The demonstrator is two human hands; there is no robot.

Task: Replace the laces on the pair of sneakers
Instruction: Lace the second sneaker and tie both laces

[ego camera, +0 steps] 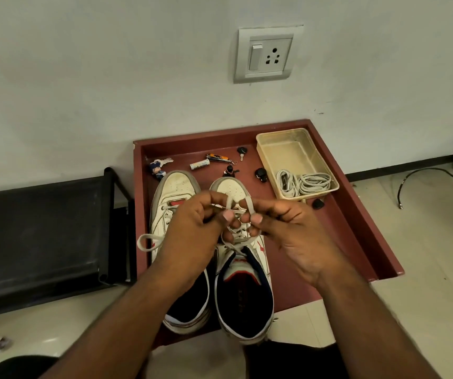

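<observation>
Left sneaker (172,209), scuffed white leather with a flat lace looping past the left edge of the maroon tray (356,214); left hand (192,228), fingers curled, pinching the lace (248,207) of the right sneaker (243,291) (navy-lined, heel overhanging the tray's near edge); right hand (293,231), likewise curled, pinching the same lace's other strand; translucent rectangular tub (288,151) near the far right corner, holding coiled white spare laces (304,183).

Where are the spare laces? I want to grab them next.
In the head view the spare laces lie coiled in the near end of the clear plastic box, at the tray's far right, right of the sneakers.
</observation>
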